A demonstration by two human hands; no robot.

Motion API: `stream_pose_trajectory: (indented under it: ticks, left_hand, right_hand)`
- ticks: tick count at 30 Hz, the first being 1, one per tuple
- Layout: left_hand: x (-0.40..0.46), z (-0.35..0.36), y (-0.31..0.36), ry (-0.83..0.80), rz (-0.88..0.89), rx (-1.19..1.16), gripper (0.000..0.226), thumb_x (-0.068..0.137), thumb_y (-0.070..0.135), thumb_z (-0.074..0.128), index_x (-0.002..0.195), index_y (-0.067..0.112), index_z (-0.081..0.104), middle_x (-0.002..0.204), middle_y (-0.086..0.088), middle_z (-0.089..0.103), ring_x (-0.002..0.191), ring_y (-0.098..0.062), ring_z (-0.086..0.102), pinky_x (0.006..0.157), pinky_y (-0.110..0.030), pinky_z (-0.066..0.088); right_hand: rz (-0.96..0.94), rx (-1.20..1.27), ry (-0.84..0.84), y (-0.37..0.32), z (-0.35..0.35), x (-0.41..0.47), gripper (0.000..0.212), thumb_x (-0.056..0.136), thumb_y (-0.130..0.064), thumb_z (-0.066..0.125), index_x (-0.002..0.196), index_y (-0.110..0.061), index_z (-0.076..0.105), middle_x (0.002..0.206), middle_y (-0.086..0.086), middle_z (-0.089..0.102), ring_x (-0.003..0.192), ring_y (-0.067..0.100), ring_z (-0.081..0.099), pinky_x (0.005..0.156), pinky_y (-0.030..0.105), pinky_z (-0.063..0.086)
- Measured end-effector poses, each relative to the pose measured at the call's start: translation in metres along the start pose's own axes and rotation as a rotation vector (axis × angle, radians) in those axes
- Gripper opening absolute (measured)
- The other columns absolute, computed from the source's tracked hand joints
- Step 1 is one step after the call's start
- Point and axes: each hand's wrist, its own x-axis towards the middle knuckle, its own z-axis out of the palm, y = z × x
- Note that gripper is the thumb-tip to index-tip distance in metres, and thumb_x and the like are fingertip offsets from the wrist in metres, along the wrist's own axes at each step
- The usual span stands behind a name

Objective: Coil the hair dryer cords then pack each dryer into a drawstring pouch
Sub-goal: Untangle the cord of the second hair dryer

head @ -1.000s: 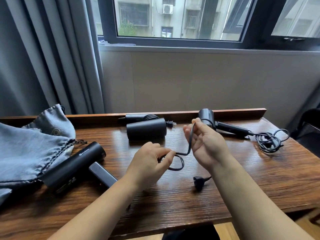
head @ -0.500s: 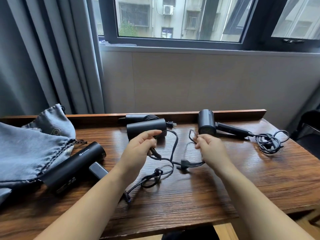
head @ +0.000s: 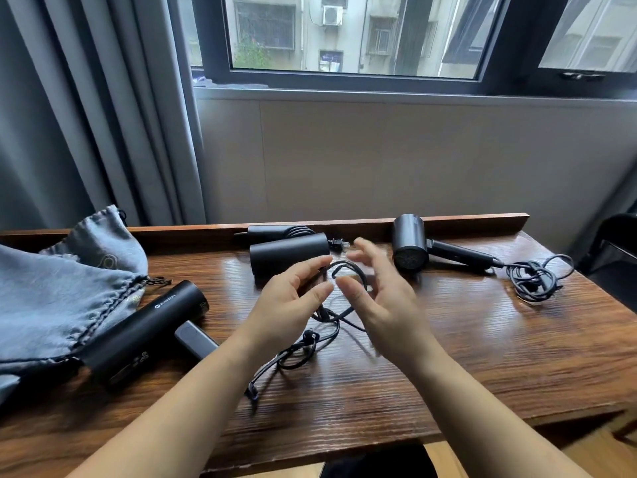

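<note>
Centrally, the left hand (head: 293, 305) and right hand (head: 382, 301) hover over the table (head: 482, 357), palms facing each other around a raised loop of cord (head: 344, 270); the left fingers curl loosely, the right fingers are spread and motion-blurred, and whether either hand actually pinches the cord cannot be told. Below them the cord runs tangled toward the table's near edge, its lower end hidden behind the left forearm. The near dryer (head: 144, 326) lies at left, its rear end covered by the grey pouch (head: 51, 288), which is cut off by the frame. A second dryer (head: 289, 253), cord wrapped, lies by the back rail; a third dryer (head: 413, 250) lies at right with its loose cord bundle (head: 534, 281).
</note>
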Motion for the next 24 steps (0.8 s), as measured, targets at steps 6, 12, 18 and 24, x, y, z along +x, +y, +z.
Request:
stream_pose_trajectory:
  ticks: [6, 12, 18, 24]
  left_hand:
    - [-0.005, -0.004, 0.000, -0.095, 0.103, 0.159, 0.044, 0.089, 0.016, 0.070, 0.132, 0.019, 0.060, 0.098, 0.000, 0.067, 0.092, -0.007, 0.061, 0.088, -0.020, 0.049]
    - [0.000, -0.006, -0.009, -0.096, 0.011, 0.044, 0.031, 0.086, 0.015, 0.072, 0.117, 0.022, 0.068, 0.106, -0.007, 0.073, 0.101, -0.018, 0.068, 0.099, -0.029, 0.050]
    - [0.002, -0.001, -0.008, 0.087, -0.020, -0.152, 0.014, 0.092, -0.006, 0.060, 0.104, -0.002, 0.065, 0.089, -0.017, 0.075, 0.082, -0.015, 0.072, 0.078, -0.023, 0.056]
    - [0.003, 0.001, -0.004, 0.109, 0.028, -0.126, 0.012, 0.093, -0.003, 0.061, 0.103, 0.003, 0.064, 0.091, -0.020, 0.073, 0.082, -0.011, 0.070, 0.077, -0.022, 0.054]
  right_hand:
    - [0.220, 0.200, 0.025, 0.014, -0.014, 0.009, 0.020, 0.099, -0.019, 0.059, 0.087, -0.014, 0.074, 0.061, -0.002, 0.054, 0.059, 0.009, 0.045, 0.059, 0.023, 0.037]
    - [0.353, 0.644, 0.026, 0.010, -0.020, 0.008, 0.016, 0.104, -0.017, 0.046, 0.095, -0.009, 0.055, 0.056, -0.001, 0.024, 0.042, 0.009, 0.023, 0.037, 0.019, 0.025]
    - [0.255, 0.033, 0.096, 0.034, -0.032, 0.010, 0.020, 0.103, -0.026, 0.052, 0.090, -0.021, 0.066, 0.058, -0.012, 0.056, 0.054, 0.004, 0.050, 0.054, 0.022, 0.038]
    - [0.204, -0.255, 0.029, 0.034, -0.032, 0.004, 0.029, 0.102, -0.046, 0.043, 0.088, -0.036, 0.067, 0.077, -0.025, 0.066, 0.083, -0.003, 0.060, 0.075, 0.021, 0.042]
